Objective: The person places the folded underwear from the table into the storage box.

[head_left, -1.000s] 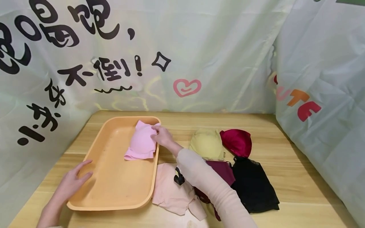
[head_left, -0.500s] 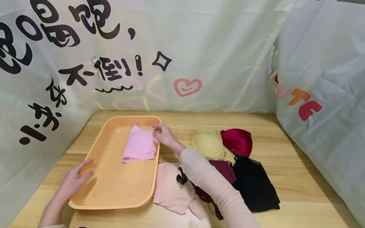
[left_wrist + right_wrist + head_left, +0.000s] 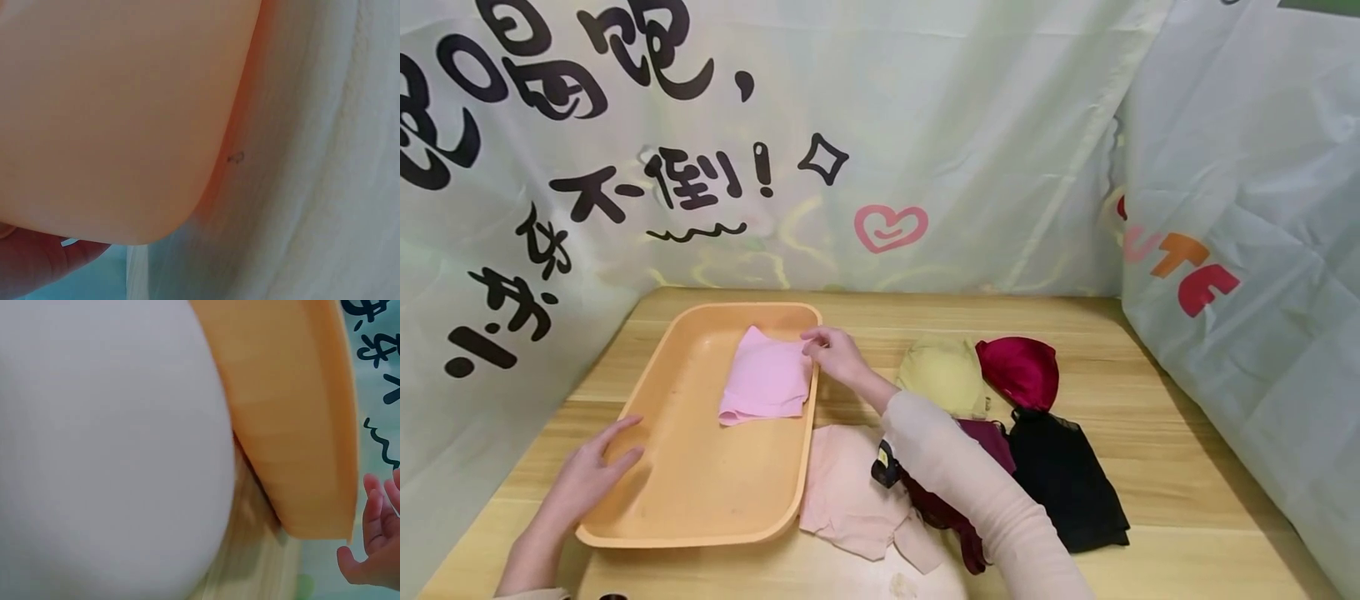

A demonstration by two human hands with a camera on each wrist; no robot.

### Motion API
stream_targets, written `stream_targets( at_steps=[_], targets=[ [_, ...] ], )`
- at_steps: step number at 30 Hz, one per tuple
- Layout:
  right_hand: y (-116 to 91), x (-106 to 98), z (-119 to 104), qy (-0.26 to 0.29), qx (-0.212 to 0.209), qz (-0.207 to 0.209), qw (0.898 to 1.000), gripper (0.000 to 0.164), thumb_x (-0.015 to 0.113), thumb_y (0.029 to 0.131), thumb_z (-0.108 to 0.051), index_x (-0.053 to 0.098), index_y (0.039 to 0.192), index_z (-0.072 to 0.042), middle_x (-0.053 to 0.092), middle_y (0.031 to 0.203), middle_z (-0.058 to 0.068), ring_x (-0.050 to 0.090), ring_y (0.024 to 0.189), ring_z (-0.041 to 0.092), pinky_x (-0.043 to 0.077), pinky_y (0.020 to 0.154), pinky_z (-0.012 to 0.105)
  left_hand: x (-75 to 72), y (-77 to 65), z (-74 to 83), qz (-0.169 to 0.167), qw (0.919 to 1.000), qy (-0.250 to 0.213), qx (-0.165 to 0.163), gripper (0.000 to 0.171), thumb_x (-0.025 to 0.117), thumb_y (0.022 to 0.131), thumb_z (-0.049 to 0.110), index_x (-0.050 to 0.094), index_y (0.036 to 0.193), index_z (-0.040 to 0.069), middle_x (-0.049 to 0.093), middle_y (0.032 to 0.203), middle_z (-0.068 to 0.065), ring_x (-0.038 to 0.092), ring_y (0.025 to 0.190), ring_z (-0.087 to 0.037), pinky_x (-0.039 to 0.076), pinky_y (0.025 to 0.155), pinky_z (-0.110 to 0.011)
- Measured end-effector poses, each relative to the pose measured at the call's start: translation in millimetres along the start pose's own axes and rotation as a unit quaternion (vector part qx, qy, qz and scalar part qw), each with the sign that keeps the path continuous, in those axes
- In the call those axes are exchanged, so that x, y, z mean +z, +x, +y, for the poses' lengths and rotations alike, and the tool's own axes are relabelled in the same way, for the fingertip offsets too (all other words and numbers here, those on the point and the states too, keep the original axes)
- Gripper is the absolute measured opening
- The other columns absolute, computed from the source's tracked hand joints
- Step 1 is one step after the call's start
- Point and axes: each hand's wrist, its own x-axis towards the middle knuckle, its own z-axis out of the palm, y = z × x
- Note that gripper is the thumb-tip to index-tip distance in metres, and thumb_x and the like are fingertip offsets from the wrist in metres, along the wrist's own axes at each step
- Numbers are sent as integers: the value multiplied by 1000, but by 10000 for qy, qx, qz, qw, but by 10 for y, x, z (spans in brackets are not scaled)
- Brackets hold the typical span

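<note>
A folded pink bra (image 3: 767, 375) lies in the far right part of a shallow orange tray (image 3: 700, 492). My right hand (image 3: 837, 354) is at the tray's right rim, fingertips beside the bra's upper right edge. In the right wrist view its fingers (image 3: 374, 519) are loosely bent, thumb apart, with nothing visible between them. At the near left of the tray, my left hand (image 3: 583, 475) rests on the rim with index finger and thumb extended inward. The left wrist view shows only part of this hand, beyond the tray wall (image 3: 125, 125); its other fingers are mostly hidden.
Right of the tray lie a pale peach garment (image 3: 850, 492), a yellow bra (image 3: 943, 375), a crimson bra (image 3: 1021, 371), a maroon garment (image 3: 988, 442) and a black garment (image 3: 1067, 483). My right sleeve partly covers some of them. Printed cloth (image 3: 1000, 150) surrounds the wooden table (image 3: 1195, 467).
The pink bra has shifted slightly toward me, and its upper right part now lies folded down. My right hand has moved a little right, off the bra's top. My left hand keeps its place.
</note>
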Motion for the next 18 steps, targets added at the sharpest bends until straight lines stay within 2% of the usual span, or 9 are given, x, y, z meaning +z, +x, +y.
stream_targets(
  at_steps=[2,5,11,14,16,18],
  targets=[
    [-18,-22,-20,84,15,-19,10000,23,51,90,-4,61,110,4,65,92,16,61,89,30,43,61,15,0,-4,-4,29,10000,-22,12,47,58,89,18,44,129,-3,43,122,-39,51,94,-53,41,74,-60],
    [-40,-72,-25,141,41,-60,9999,24,51,90,-5,60,111,4,65,93,17,61,91,30,44,65,17,2,-7,-1,28,10000,-71,-2,47,58,89,18,44,129,-3,43,123,-39,46,101,-57,39,75,-61],
    [-91,-210,-16,310,134,-206,9992,26,50,92,-6,58,114,4,63,99,22,59,95,32,49,77,33,-1,-10,6,-5,10000,-49,-54,47,58,89,18,44,129,-3,43,122,-40,50,95,-53,41,74,-59],
    [-122,-295,-24,349,202,-215,9990,26,49,92,-7,58,115,4,63,101,23,59,90,27,50,78,33,-5,-6,7,-49,10000,-17,-70,48,57,90,19,44,129,-4,42,122,-41,51,94,-50,41,74,-59],
    [-140,-355,-26,320,223,-183,9991,27,49,93,-7,57,115,4,63,101,22,59,88,24,50,76,31,-7,-4,9,-67,9999,-2,-83,48,57,90,19,43,130,-4,43,121,-41,53,86,-45,42,73,-57],
    [-157,-417,-24,378,287,-167,9987,27,48,93,-8,57,116,4,63,101,22,59,91,27,50,79,33,-9,-4,12,-70,9999,-11,-78,48,57,90,19,43,130,-3,43,121,-41,53,79,-39,42,71,-53]
  ],
)
